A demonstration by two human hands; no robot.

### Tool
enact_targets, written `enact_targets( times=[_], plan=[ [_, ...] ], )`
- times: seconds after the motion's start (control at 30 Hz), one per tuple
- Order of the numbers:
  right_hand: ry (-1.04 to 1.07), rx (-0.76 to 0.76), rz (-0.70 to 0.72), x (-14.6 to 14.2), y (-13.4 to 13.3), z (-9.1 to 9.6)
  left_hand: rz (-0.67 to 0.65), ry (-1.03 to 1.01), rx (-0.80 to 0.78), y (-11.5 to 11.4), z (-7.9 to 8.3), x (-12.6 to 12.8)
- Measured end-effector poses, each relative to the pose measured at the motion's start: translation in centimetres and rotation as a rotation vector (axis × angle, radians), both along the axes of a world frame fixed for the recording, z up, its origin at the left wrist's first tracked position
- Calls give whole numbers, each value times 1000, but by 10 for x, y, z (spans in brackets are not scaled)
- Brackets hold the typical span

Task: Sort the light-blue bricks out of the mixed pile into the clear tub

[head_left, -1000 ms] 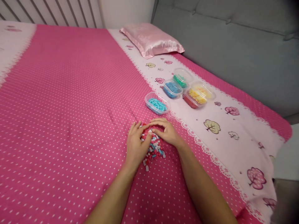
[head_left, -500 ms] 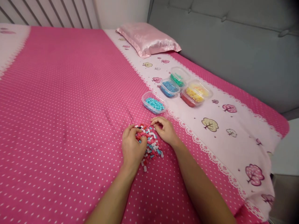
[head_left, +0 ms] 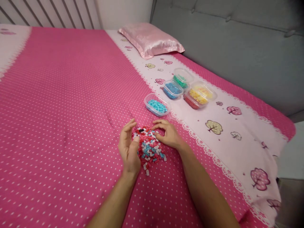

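Pink bedding (head_left: 71, 95) dotted with white spreads across the whole scene, reaching a pale slatted panel (head_left: 47, 12) at the far left. Near the middle, the person's left hand (head_left: 127, 148) stands on the left side of a heap of small toy bricks (head_left: 150, 147), its palm turned toward them, the fingers straight and the thumb apart from them, reaching the heap's left edge. Red, pink, white and light-blue bricks make up the heap, which lies loose on the dotted cloth; one black brick (head_left: 141, 130) shows at its far left, and a few white ones trail off its near end. Beyond the heap, well apart from the hands, a satin pillow (head_left: 152, 39) lies at the far side. Between pillow and heap sits a clear container of turquoise bricks (head_left: 154, 113). Right of the heap, the right hand (head_left: 167, 134) curves its bent fingers over the far right edge; whether it pinches a brick cannot be told. Farther right, on a white tree-print band (head_left: 237, 152), are grouped a tub of blue bricks (head_left: 173, 89), green bricks (head_left: 180, 81) just behind it, and yellow bricks (head_left: 197, 96) with red showing below. Gray tufted upholstery (head_left: 225, 53) rises along the far right.
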State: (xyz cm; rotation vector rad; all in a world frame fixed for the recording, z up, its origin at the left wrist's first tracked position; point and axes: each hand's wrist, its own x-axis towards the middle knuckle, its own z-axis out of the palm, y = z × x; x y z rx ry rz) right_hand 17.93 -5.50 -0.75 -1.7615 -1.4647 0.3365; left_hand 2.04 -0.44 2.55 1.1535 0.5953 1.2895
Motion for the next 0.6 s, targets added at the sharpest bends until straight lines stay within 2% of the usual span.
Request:
enact_targets(
  times=[0.1,0.2,0.27,0.33,0.6],
  plan=[
    [-19,5,-16,0,0,-2,-271,-250,-243,0,9,0],
    [-37,37,-12,0,1,-3,-471,-344,-566,3,12,1],
    [-39,53,-11,0,2,-4,-476,-362,-708,6,9,2],
    [-36,57,-10,0,2,-5,-421,-381,-766,8,6,3],
    [-34,63,-42,-3,3,-4,-302,-400,-768,8,3,4]
  ],
)
